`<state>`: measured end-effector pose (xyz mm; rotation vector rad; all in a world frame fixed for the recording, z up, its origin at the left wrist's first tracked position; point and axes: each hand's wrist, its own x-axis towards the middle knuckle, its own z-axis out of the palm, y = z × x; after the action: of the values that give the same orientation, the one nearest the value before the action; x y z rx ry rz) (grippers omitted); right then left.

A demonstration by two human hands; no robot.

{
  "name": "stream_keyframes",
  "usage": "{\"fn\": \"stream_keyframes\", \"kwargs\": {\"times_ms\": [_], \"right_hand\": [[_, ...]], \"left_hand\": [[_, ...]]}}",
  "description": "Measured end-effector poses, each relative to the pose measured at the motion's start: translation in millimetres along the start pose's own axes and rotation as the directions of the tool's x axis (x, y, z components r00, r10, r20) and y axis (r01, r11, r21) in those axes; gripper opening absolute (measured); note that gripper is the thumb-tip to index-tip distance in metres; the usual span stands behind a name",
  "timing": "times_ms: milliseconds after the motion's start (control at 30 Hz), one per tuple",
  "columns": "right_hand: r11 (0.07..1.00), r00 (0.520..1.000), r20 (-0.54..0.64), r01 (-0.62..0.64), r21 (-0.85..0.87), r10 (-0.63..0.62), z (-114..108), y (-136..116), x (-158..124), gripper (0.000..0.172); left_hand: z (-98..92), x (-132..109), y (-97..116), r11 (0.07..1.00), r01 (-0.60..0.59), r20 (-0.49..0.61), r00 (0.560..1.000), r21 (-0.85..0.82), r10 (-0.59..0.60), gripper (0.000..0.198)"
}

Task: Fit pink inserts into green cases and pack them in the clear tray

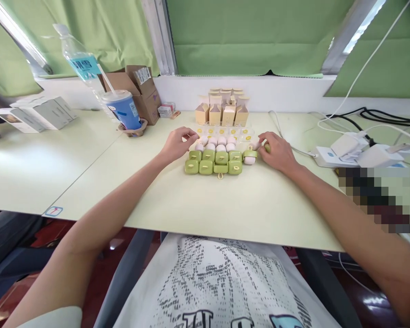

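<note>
Small green cases with pale loops stand in two rows on the table. One of them sits differently, its loop hanging at the front. Behind are pale pink, egg-shaped pieces. Another green case with a pale rounded part stands at the right end. My left hand is at the left of the pale pieces, fingertips pinched together; what they hold, if anything, is hidden. At the right end, my right hand has its fingers curled around a small green piece, mostly covered, beside a pale piece.
Clear plastic packaging with yellow stickers lies behind the pale pieces, before open yellow paper boxes. Left are a blue cup, a tilted bottle, a cardboard box and white boxes. Right are chargers and cables.
</note>
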<state>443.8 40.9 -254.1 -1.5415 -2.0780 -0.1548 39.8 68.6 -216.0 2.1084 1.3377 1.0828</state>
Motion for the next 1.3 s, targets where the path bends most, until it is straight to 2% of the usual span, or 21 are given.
{"fn": "stream_keyframes", "kwargs": {"times_ms": [67, 167, 233, 300, 367, 400, 433, 467, 533, 567, 633, 733, 833, 967, 1033, 1133, 1300], "right_hand": [[0.999, 0.999, 0.01, -0.039, 0.02, 0.038, 0, 0, 0, 0.04], [0.999, 0.999, 0.04, 0.019, 0.038, -0.02, -1, 2, 1, 0.051], [0.999, 0.998, 0.041, 0.041, 0.031, -0.042, -5, 4, 1, 0.046], [0.997, 0.999, -0.032, 0.013, 0.075, -0.01, -13, 1, 3, 0.037], [0.96, 0.981, -0.174, -0.04, 0.276, 0.09, -24, -12, 4, 0.029], [0.902, 0.96, -0.226, -0.055, 0.428, 0.166, -29, -23, 4, 0.027], [0.796, 0.936, -0.231, -0.076, 0.601, 0.264, -33, -37, 2, 0.027], [0.649, 0.923, -0.179, -0.093, 0.755, 0.341, -37, -53, 0, 0.032], [0.391, 0.945, -0.01, -0.126, 0.912, 0.326, -41, -91, -11, 0.045], [0.316, 0.959, 0.054, -0.145, 0.938, 0.279, -42, -110, -17, 0.051], [0.251, 0.976, 0.139, -0.179, 0.951, 0.17, -44, -143, -32, 0.058], [0.219, 0.975, 0.21, -0.221, 0.95, 0.072, -49, -169, -47, 0.058], [0.137, 0.965, 0.254, -0.261, 0.955, 0.065, -56, -166, -48, 0.05], [-0.026, 0.931, 0.362, -0.362, 0.932, 0.048, -62, -140, -38, 0.03], [-0.041, 0.921, 0.386, -0.384, 0.922, 0.049, -62, -131, -34, 0.03], [0.025, 0.929, 0.366, -0.368, 0.93, 0.053, -60, -128, -33, 0.028], [0.09, 0.963, 0.257, -0.263, 0.96, 0.076, -51, -139, -36, 0.051]], "left_hand": [[0.2, -1, 1, 1.0, -0.019, -0.002, 1.0, 0.007, 0.019, 0.024], [0.0, -2, 4, 0.999, -0.04, -0.003, 0.999, 0.015, 0.04, 0.023], [-0.6, -3, 8, 0.999, -0.04, -0.017, 0.999, 0.008, 0.041, 0.022], [-1.2, -4, 14, 0.999, -0.046, -0.048, 0.998, 0.003, 0.046, 0.021], [-0.3, -9, 23, 0.996, -0.089, -0.098, 0.991, 0.013, 0.09, 0.021], [1.2, -14, 28, 0.99, -0.138, -0.124, 0.982, 0.023, 0.14, 0.02], [3.7, -19, 34, 0.978, -0.205, -0.142, 0.968, 0.033, 0.208, 0.021], [7.2, -26, 41, 0.957, -0.286, -0.153, 0.945, 0.037, 0.289, 0.025], [16.7, -41, 56, 0.897, -0.442, -0.113, 0.891, 0.002, 0.439, 0.045], [22.3, -49, 62, 0.873, -0.487, -0.084, 0.872, -0.038, 0.482, 0.056], [32.9, -61, 73, 0.83, -0.549, -0.012, 0.835, -0.097, 0.55, 0.064], [42.2, -71, 81, 0.795, -0.599, 0.021, 0.797, -0.094, 0.603, 0.045], [43.0, -73, 83, 0.805, -0.586, -0.032, 0.81, -0.095, 0.586, 0.034], [42.7, -74, 84, 0.847, -0.488, -0.092, 0.873, -0.214, 0.479, 0.041], [43.8, -75, 86, 0.847, -0.463, -0.106, 0.886, -0.26, 0.452, 0.045], [44.1, -77, 90, 0.831, -0.495, -0.101, 0.868, -0.255, 0.486, 0.044], [41.2, -79, 96, 0.808, -0.543, -0.113, 0.839, -0.229, 0.532, 0.043]]}}
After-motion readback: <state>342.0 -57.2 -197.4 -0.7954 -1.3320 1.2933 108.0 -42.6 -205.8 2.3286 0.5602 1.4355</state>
